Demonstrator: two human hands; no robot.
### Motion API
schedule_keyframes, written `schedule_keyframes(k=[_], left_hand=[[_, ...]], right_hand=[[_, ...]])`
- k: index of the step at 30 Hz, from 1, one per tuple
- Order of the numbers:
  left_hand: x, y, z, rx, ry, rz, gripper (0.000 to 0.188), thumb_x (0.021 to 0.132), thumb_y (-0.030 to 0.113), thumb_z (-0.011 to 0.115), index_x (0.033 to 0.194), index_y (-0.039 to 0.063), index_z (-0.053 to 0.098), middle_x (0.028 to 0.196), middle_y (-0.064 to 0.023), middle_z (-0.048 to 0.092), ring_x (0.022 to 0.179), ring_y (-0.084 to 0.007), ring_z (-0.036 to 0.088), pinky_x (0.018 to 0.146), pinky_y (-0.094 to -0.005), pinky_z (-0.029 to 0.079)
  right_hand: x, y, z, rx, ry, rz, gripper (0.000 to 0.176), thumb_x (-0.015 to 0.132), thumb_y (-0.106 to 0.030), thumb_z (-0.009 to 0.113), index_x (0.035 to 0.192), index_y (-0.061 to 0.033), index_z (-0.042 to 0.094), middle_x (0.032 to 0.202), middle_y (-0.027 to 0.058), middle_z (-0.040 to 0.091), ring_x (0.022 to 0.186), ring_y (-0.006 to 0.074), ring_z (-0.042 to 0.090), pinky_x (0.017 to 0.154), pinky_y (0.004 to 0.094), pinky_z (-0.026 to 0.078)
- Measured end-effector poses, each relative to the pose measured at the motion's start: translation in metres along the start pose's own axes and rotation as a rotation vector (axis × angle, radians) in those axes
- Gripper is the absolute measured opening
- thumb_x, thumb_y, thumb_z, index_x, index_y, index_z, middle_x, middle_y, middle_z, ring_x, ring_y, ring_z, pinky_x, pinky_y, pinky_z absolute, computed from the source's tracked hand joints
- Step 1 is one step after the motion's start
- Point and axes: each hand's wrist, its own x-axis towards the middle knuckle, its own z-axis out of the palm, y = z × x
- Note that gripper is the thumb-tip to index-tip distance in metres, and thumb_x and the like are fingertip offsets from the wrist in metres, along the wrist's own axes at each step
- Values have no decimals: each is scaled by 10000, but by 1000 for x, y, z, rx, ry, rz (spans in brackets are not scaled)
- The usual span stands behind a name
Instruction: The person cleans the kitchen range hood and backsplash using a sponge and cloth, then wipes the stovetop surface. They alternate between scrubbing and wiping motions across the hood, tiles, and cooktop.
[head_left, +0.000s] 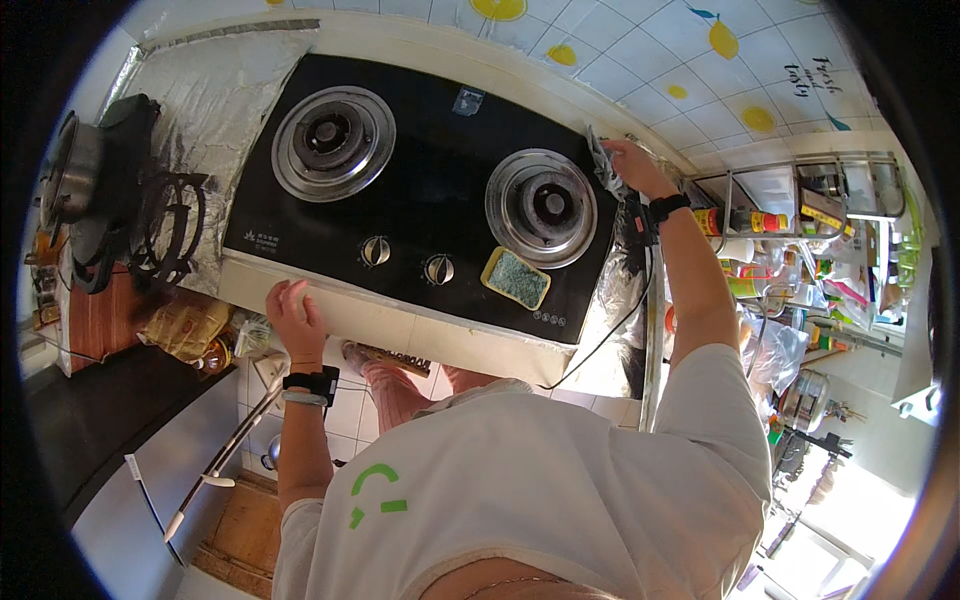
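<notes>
My right hand (632, 166) grips a grey cloth (606, 169) at the right rear edge of the black gas cooktop (435, 172). My left hand (295, 309) holds nothing, its fingers loosely bent and apart, near the counter's front edge. A yellow and green scouring sponge (516, 277) lies on the glass, in front of the right burner (541, 208). The left burner (334, 142) has a round metal ring, and neither burner bears a pan support. Two control knobs, a left one (376, 251) and a right one (439, 269), sit near the front edge.
Black pan supports (174, 217) rest on the foil-covered counter (217, 82) at left, beside a metal pot (71, 172). A black cable (611, 330) runs down at right. Bottles (750, 221) and jars fill a metal rack (810, 161) at far right. The tiled wall (637, 45) stands behind.
</notes>
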Motion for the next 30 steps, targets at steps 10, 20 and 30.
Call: schedule_keyframes(k=[10,20,30], left_hand=[[5,-15,23,-16,96,-67,151,787,28,572,934,62,571,1029,-153,512,936,-316,507,773,-386,438],[7,-11,22,-107,105,-147,137,742,39,618,867,83,586,964,-132,544,870,-313,533,750,-390,440],[11,-12,17,-75,68,-75,142,743,41,613,874,80,576,945,-137,549,858,-315,526,731,-396,427]], right_hand=[[14,25,28,-285,-5,-57,410,729,28,640,1126,-62,588,1085,138,531,929,290,559,801,376,458],[96,-54,41,-82,-78,-308,289,616,-40,742,885,-37,634,870,99,587,769,250,573,675,336,462],[156,-202,113,7,-137,-514,284,667,-127,738,926,-69,638,930,110,583,873,277,579,781,356,465]])
